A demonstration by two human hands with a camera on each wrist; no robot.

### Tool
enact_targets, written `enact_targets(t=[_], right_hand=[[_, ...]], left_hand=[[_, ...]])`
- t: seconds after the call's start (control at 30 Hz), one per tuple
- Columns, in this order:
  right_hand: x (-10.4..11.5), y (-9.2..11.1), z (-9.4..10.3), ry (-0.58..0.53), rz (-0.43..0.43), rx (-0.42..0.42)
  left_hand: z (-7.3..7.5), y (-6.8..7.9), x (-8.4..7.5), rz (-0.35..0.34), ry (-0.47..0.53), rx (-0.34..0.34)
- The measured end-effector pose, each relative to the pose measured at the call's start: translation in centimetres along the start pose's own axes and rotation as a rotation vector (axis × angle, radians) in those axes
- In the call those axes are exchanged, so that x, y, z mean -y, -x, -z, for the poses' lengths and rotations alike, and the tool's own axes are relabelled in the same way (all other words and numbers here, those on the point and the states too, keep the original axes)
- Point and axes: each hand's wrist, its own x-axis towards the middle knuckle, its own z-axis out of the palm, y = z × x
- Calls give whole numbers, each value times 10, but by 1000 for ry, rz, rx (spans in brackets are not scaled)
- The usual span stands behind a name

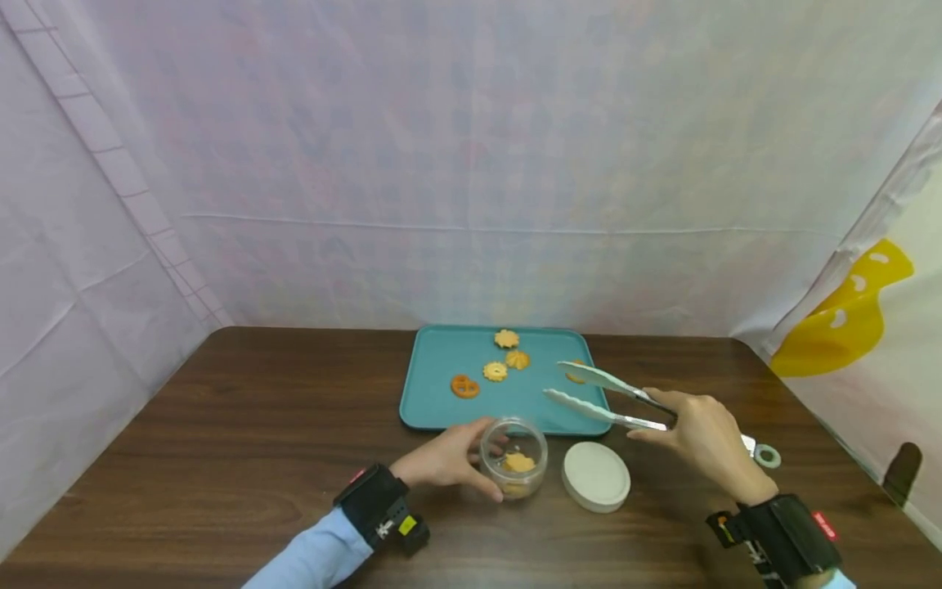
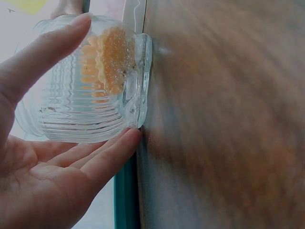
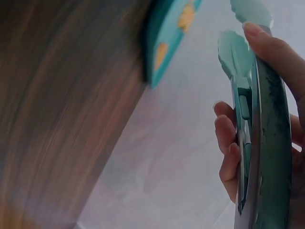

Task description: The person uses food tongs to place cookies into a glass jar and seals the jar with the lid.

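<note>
My left hand (image 1: 449, 460) holds a clear glass jar (image 1: 536, 465) that stands on the table, thumb on the near side and fingers round the far side. Inside the jar lie scalloped biscuits (image 2: 113, 59). My right hand (image 1: 705, 433) grips a pair of tongs (image 1: 625, 421) by the handles. The tongs' pale green tips (image 3: 233, 52) are spread apart with nothing between them, over the right part of a teal tray (image 1: 430, 409). On the tray are a pretzel-shaped biscuit (image 1: 464, 386), a round biscuit with a hole (image 1: 495, 371) and several others, one partly behind the tongs.
A round white lid (image 1: 596, 477) lies on the brown wooden table (image 1: 243, 450), just right of the jar. Pale cloth (image 1: 471, 164) hangs behind the table and at both sides. A yellow piece with cut-outs (image 1: 846, 319) hangs at the right.
</note>
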Motion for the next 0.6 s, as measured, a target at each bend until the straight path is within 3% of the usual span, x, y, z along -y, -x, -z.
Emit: enact_targets(t=[0.2, 0.6], right_hand=[[-13, -8, -5, 70, -39, 46], [-26, -30, -18, 108, -91, 161]], left_hand=[[0, -1, 0, -6, 10, 2], [1, -1, -1, 0, 40, 14]])
